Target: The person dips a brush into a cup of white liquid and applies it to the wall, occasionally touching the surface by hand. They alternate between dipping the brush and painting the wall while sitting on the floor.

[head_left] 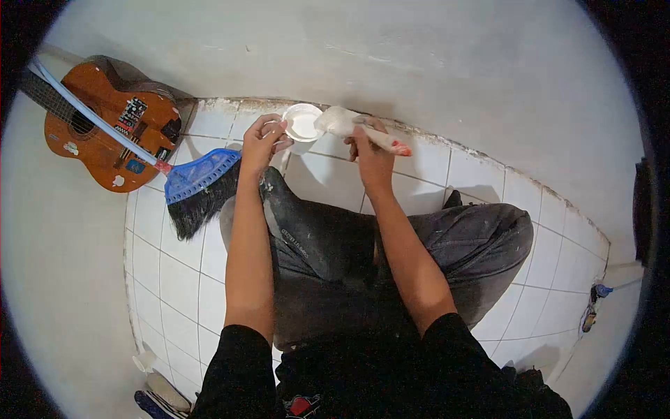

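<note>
My left hand (pixel 259 145) is closed on the side of a small white cup (pixel 301 140), thumb and fingers at its rim. White paint (pixel 303 124) shows inside the cup, whose mouth faces up toward me. In my right hand (pixel 373 155) is a paintbrush (pixel 339 121), gripped around its handle. The brush is coated in white, and the end of its handle is red. Its bristles point left and their tip overlaps the cup's right rim in this view. Both hands are above the tiled floor, close to the wall.
A blue broom (pixel 202 174) with black bristles leans at the left, its pole crossing a sticker-covered guitar (pixel 112 126). The grey wall (pixel 419 63) rises just ahead, meeting white floor tiles (pixel 321 171) at a rough edge. My crossed legs (pixel 467 244) fill the middle. Footwear (pixel 164 394) lies lower left.
</note>
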